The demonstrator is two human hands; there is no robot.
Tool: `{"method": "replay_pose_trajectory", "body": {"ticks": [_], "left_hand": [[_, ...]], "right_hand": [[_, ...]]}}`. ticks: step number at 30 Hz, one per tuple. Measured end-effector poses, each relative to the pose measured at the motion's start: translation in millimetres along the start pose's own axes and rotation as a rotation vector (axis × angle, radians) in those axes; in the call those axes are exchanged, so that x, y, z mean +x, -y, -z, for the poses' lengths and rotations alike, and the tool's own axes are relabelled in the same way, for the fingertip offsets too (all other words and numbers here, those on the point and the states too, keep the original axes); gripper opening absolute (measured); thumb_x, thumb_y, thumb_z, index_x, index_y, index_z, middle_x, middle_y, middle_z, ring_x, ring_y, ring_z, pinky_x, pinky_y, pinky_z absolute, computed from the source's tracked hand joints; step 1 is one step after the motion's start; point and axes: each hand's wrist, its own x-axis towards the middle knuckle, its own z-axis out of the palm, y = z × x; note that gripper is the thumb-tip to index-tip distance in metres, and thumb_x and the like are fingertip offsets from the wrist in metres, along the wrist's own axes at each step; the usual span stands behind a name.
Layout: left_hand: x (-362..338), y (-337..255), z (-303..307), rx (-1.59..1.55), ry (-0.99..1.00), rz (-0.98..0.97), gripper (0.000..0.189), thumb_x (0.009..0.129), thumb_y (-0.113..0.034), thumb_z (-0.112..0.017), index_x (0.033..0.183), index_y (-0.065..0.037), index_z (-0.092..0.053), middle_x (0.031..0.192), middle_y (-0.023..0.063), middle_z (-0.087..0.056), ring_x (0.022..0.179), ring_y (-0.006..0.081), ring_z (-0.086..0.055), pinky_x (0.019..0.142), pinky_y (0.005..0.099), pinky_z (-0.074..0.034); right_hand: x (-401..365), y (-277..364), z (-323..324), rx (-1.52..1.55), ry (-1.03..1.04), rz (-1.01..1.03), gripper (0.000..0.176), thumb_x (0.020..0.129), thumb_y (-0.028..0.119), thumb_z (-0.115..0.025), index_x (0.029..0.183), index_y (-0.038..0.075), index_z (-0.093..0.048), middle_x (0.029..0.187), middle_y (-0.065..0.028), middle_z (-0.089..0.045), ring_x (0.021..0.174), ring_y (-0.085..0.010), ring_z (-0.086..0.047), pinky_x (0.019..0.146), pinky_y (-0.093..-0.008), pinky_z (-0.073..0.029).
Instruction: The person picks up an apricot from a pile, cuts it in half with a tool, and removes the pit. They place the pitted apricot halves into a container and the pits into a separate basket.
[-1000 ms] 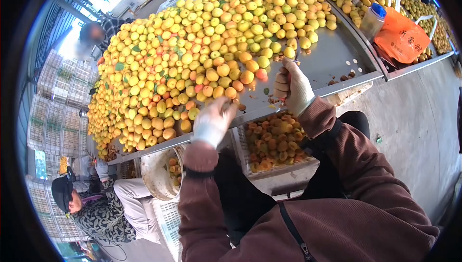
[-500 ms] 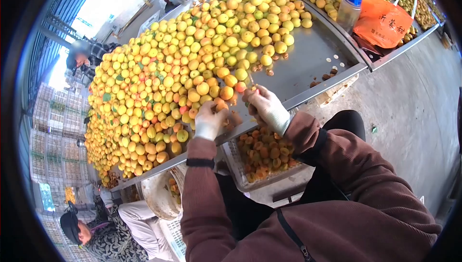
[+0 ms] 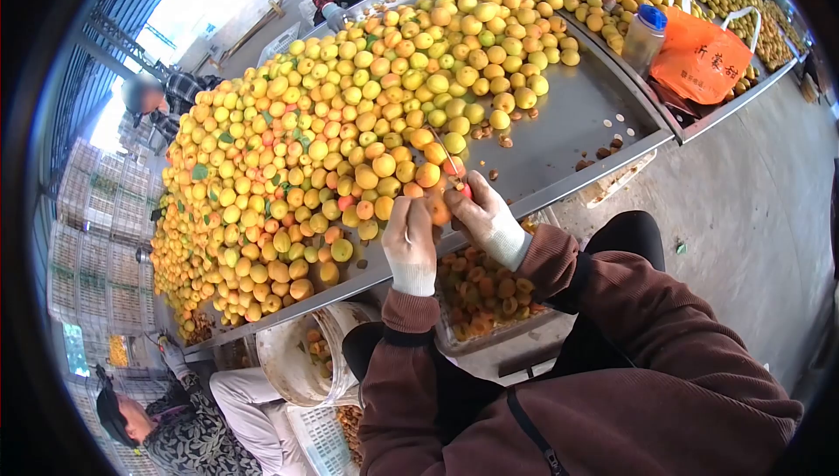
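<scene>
Head view: the left hand is grasping a round orange fruit; the right hand is clenching a thin, red-handled metal knife.

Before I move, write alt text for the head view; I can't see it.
White-gloved left hand and right hand meet around a round orange fruit, the right gripping a thin red-handled blade, over a gray metal table heaped with yellow-orange fruit; cut fruit sits below.
</scene>
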Motion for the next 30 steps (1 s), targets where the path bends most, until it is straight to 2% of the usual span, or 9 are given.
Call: {"method": "replay_pose_trajectory", "body": {"ticks": [1, 5, 6, 7, 10, 13, 17, 23, 30], "left_hand": [[0.6, -3.2, 1.8, -0.064, -0.037, 0.167, 0.012, 0.096, -0.008, -0.053, 0.089, 0.000, -0.057, 0.078, -0.0018, -0.052, 0.064, 0.0040, -0.042, 0.056, 0.0193, -0.038], [5.2, 14.4, 4.4, -0.186, -0.103, 0.193, 0.022, 0.100, -0.017, -0.046, 0.096, -0.001, -0.060, 0.076, -0.0028, -0.053, 0.054, 0.0030, -0.041, 0.048, 0.0199, -0.035], [2.7, 22.8, 9.0, -0.287, -0.056, 0.247, 0.030, 0.102, -0.023, -0.043, 0.106, 0.000, -0.062, 0.087, 0.0002, -0.060, 0.069, 0.0065, -0.054, 0.061, 0.0216, -0.045], [1.2, 22.2, 8.2, -0.294, -0.055, 0.248, 0.030, 0.102, -0.023, -0.043, 0.106, 0.000, -0.062, 0.087, 0.0002, -0.060, 0.069, 0.0065, -0.054, 0.061, 0.0216, -0.045], [-5.3, 21.4, 11.1, -0.070, 0.146, 0.096, 0.040, 0.104, -0.034, -0.045, 0.121, -0.001, -0.058, 0.109, 0.0052, -0.061, 0.104, 0.0165, -0.059, 0.094, 0.0309, -0.046], [-3.7, 26.7, 14.7, -0.553, 0.139, 0.346, 0.044, 0.104, -0.037, -0.046, 0.126, -0.001, -0.054, 0.109, 0.0057, -0.062, 0.099, 0.0164, -0.060, 0.089, 0.0302, -0.049], [-1.4, 31.2, 28.7, -0.560, 0.160, 0.340, 0.047, 0.102, -0.040, -0.048, 0.128, -0.001, -0.052, 0.107, 0.0056, -0.062, 0.094, 0.0155, -0.061, 0.083, 0.0299, -0.051], [-1.3, 30.6, 27.7, -0.585, 0.099, 0.338, 0.049, 0.097, -0.040, -0.059, 0.127, -0.002, -0.052, 0.102, 0.0048, -0.062, 0.086, 0.0130, -0.060, 0.075, 0.0296, -0.051], [-6.4, 11.0, 26.3, -0.581, 0.134, 0.293, 0.049, 0.096, -0.037, -0.061, 0.127, 0.000, -0.052, 0.109, 0.0074, -0.062, 0.093, 0.0147, -0.061, 0.083, 0.0285, -0.053]], "right_hand": [[0.6, -1.3, -4.5, -0.006, 0.006, -0.003, 0.031, 0.098, 0.029, -0.053, 0.118, 0.005, -0.048, 0.084, 0.0003, -0.053, 0.065, -0.0042, -0.046, 0.055, -0.0189, -0.038], [5.1, -3.3, -16.3, 0.177, 0.027, 0.017, 0.044, 0.100, 0.034, -0.052, 0.132, 0.005, -0.043, 0.084, 0.0033, -0.052, 0.061, -0.0027, -0.045, 0.052, -0.0185, -0.037], [7.0, -1.6, -16.1, 0.176, 0.013, -0.030, 0.045, 0.099, 0.035, -0.052, 0.132, 0.005, -0.043, 0.083, 0.0039, -0.052, 0.061, -0.0027, -0.045, 0.052, -0.0185, -0.037], [8.5, 0.8, -15.9, 0.175, -0.003, -0.077, 0.046, 0.099, 0.036, -0.053, 0.132, 0.005, -0.043, 0.083, 0.0045, -0.052, 0.061, -0.0026, -0.045, 0.052, -0.0186, -0.037], [7.6, 1.5, -16.4, 0.138, 0.008, -0.017, 0.045, 0.099, 0.039, -0.053, 0.129, 0.005, -0.046, 0.082, 0.0041, -0.052, 0.059, -0.0026, -0.044, 0.050, -0.0185, -0.036], [13.6, -4.5, -17.4, 0.101, 0.016, 0.018, 0.044, 0.099, 0.042, -0.053, 0.124, 0.006, -0.049, 0.076, 0.0032, -0.050, 0.054, -0.0032, -0.043, 0.046, -0.0188, -0.034], [16.4, -1.0, -11.1, 0.090, 0.086, -0.019, 0.045, 0.098, 0.048, -0.054, 0.118, 0.008, -0.051, 0.072, 0.0054, -0.049, 0.052, -0.0031, -0.041, 0.046, -0.0171, -0.033], [3.6, 3.6, -18.9, 0.066, 0.306, -0.084, 0.050, 0.097, 0.052, -0.054, 0.116, 0.005, -0.052, 0.088, 0.0037, -0.051, 0.075, -0.0035, -0.046, 0.061, -0.0194, -0.039], [9.9, -16.3, -18.6, -0.093, 0.198, -0.018, 0.045, 0.102, 0.041, -0.049, 0.124, 0.002, -0.054, 0.087, 0.0019, -0.054, 0.080, -0.0083, -0.051, 0.069, -0.0253, -0.045]]}}
